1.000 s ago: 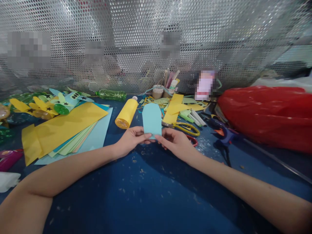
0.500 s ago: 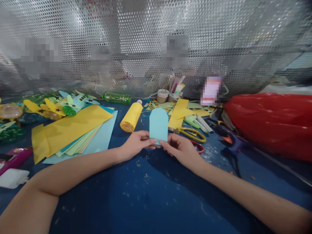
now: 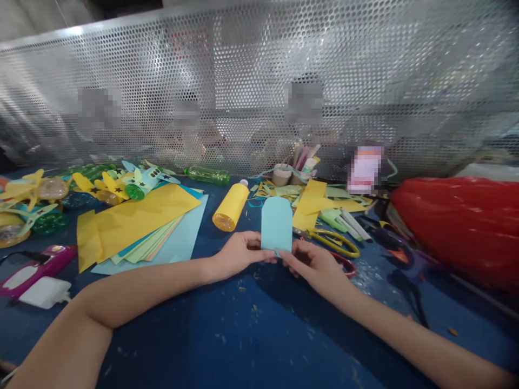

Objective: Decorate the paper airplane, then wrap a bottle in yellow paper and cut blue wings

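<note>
Between my hands, a light blue paper cutout [image 3: 276, 224] with a rounded top stands upright above the table. My left hand [image 3: 245, 253] pinches its lower left corner with thumb and fingers. On the other side, my right hand [image 3: 310, 259] grips the lower right corner, its thumb close to the left one. A bottle wrapped in yellow paper [image 3: 231, 206] lies to the left of the cutout. Just behind my right hand are yellow-handled scissors [image 3: 334, 242] and a red-handled pair [image 3: 344, 265], partly hidden by that hand.
Stacked coloured paper [image 3: 138, 221] lies at left, with decorated bottles [image 3: 141, 183] behind. A magenta device [image 3: 40, 270] and white charger [image 3: 46, 293] sit far left. Paper scraps [image 3: 312, 202], markers [image 3: 352, 224] and a red plastic bag [image 3: 458, 227] are at right. A perforated metal screen [image 3: 243, 70] stands behind.
The view has shifted, so everything appears lower and further right. Both hands keep the same hold on the light blue cutout.
</note>
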Available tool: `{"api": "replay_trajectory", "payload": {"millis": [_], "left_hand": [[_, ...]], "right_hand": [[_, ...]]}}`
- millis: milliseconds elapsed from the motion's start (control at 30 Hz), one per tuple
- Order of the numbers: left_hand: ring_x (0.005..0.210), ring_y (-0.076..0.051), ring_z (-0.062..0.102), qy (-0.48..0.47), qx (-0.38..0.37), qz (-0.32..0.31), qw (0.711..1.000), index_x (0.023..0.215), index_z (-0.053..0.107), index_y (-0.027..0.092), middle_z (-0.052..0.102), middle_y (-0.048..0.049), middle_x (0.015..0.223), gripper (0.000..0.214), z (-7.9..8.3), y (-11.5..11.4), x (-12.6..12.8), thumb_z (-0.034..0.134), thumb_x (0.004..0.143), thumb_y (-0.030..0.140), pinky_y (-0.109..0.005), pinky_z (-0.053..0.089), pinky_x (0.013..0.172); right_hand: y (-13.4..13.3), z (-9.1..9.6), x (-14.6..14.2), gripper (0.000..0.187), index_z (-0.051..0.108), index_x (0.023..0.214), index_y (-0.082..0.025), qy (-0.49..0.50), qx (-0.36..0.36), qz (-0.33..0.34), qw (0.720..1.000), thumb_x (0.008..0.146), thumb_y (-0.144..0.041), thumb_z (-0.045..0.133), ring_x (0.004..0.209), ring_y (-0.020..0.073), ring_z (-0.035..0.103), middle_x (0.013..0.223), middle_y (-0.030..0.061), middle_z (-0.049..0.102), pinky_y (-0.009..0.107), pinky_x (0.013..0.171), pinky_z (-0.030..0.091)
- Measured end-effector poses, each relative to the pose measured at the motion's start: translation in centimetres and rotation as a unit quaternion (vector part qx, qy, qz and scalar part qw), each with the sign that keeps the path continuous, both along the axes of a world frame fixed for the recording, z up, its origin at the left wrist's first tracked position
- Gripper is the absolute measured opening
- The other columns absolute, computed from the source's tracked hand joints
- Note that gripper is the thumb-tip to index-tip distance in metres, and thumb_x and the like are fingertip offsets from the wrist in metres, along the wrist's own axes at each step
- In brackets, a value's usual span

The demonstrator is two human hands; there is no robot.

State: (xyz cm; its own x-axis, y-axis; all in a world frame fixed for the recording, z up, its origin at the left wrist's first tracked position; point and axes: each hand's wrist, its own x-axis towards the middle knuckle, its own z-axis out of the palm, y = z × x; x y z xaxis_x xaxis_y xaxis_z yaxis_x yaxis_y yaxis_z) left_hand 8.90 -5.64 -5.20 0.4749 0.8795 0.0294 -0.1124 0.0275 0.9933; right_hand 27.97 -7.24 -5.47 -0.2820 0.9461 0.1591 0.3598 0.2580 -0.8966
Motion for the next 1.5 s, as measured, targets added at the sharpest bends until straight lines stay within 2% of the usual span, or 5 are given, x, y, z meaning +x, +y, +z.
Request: {"api": "replay_trajectory", "payload": {"millis": [167,467,933,1200,1500], "left_hand": [[0.071,-0.016,0.066,0.014,0.023,-0.001,1.000,0.085,0.069,0.013,0.071,-0.0053,0.076,0.034,-0.16,-0.07,-0.05,0.079,0.067,0.040,-0.029,0.053,0.073],[0.072,-0.017,0.068,0.005,0.012,0.007,1.000,0.082,0.066,0.013,0.070,-0.0055,0.074,0.041,-0.19,0.00,0.09,0.080,0.063,0.047,-0.031,0.053,0.075],[0.068,-0.016,0.066,0.009,-0.002,0.044,0.999,0.076,0.065,0.013,0.069,-0.0043,0.070,0.045,0.27,-0.13,0.19,0.082,0.058,0.051,-0.030,0.053,0.074],[0.070,-0.016,0.067,-0.002,-0.002,0.050,0.999,0.075,0.065,0.011,0.068,-0.0038,0.069,0.045,0.51,-0.28,0.15,0.081,0.059,0.051,-0.030,0.053,0.073],[0.075,-0.017,0.068,-0.007,0.008,0.036,0.999,0.081,0.066,0.011,0.071,-0.0065,0.076,0.043,0.17,-0.16,0.24,0.080,0.063,0.047,-0.031,0.053,0.076]], "right_hand": [[0.21,-0.29,-0.03,0.037,0.061,0.087,-0.018,0.002,-0.028,0.032,0.999,0.077,-0.054,0.065,0.053,0.0144,0.053,0.071,0.0029,0.064,0.028,0.049,0.047],[0.07,-0.12,0.26,0.037,0.054,0.069,-0.021,-0.073,0.058,-0.005,0.996,0.082,-0.056,0.057,0.048,0.0151,0.052,0.054,-0.0013,0.055,0.029,0.049,0.043],[0.36,-0.31,0.58,0.043,0.051,0.064,-0.022,-0.069,0.077,-0.040,0.994,0.080,-0.061,0.058,0.049,0.0157,0.052,0.052,-0.0013,0.056,0.030,0.053,0.042],[0.54,-0.04,0.13,0.046,0.061,0.079,-0.019,-0.025,-0.010,-0.003,1.000,0.072,-0.064,0.064,0.050,0.0160,0.055,0.059,0.0006,0.060,0.029,0.051,0.046],[0.46,-0.24,0.08,0.041,0.062,0.079,-0.019,0.012,0.008,-0.014,1.000,0.075,-0.059,0.065,0.052,0.0147,0.054,0.059,0.0005,0.059,0.028,0.050,0.047]]}}
